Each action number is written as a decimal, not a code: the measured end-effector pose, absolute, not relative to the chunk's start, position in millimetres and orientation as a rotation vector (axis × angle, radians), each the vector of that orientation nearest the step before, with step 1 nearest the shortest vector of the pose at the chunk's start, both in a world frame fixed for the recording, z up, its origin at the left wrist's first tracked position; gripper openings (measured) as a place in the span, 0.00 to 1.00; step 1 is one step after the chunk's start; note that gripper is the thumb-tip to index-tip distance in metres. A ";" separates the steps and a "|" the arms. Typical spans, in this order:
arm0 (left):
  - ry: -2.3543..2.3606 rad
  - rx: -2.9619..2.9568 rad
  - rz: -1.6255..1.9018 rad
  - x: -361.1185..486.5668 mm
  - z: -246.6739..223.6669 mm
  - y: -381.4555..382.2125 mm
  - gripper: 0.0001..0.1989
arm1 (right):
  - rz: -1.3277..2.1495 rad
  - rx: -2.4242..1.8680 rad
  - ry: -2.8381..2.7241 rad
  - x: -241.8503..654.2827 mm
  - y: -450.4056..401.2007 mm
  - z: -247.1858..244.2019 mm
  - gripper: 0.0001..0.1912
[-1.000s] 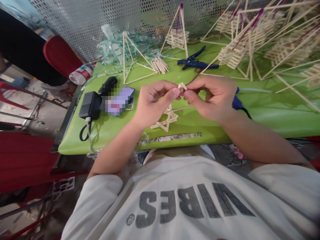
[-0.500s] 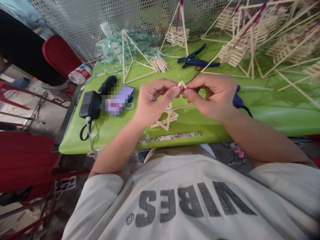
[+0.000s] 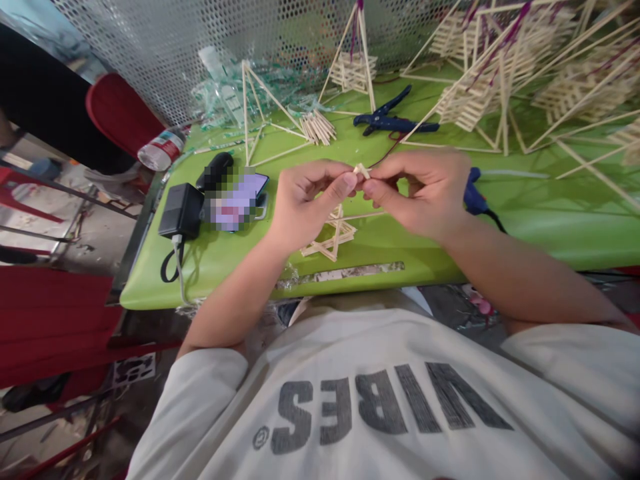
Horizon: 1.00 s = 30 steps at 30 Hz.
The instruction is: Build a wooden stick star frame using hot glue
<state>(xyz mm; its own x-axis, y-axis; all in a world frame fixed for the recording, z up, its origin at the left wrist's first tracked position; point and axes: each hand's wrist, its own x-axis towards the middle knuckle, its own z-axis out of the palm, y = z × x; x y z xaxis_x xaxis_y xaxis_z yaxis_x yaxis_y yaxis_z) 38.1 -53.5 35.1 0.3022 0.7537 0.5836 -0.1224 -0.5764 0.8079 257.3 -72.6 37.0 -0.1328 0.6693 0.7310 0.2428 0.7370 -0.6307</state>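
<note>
Between my fingertips is a small piece of pale wooden sticks (image 3: 361, 171), joined at an angle. My left hand (image 3: 316, 200) pinches its left side and my right hand (image 3: 420, 190) pinches its right side, so both hands are closed on it and nearly touch. A dark thin cord runs from near the piece toward blue cutting pliers (image 3: 390, 122) behind. Below my hands, a star-shaped stack of sticks (image 3: 334, 241) lies on the green table (image 3: 240, 270). A bundle of short sticks (image 3: 317, 127) lies behind my left hand.
Stick pyramids (image 3: 470, 100) fill the back right. A blue glue gun (image 3: 474, 193) lies beside my right wrist. At left are a phone (image 3: 245, 197), a black power bank (image 3: 181, 211) and a plastic bottle (image 3: 161, 149). Clear bottle (image 3: 231, 100) stands at the back.
The small stick piece has turned slightly between my fingertips. My right hand has shifted a little to the left; my left hand has hardly moved.
</note>
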 end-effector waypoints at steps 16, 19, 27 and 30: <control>0.556 1.742 1.361 37.8 33.6 -52.0 0.21 | 0.512 -0.722 -1.631 254.2 -74.5 34.9 0.21; 0.595 1.726 1.340 37.2 33.7 -52.4 0.22 | 0.516 -0.730 -1.614 254.0 -73.0 32.4 0.21; 0.618 1.744 1.381 37.0 32.7 -53.5 0.21 | 0.469 -0.709 -1.657 253.6 -73.4 31.5 0.18; 0.613 1.753 1.379 36.6 32.7 -53.8 0.20 | 0.441 -0.689 -1.674 254.3 -73.7 32.3 0.17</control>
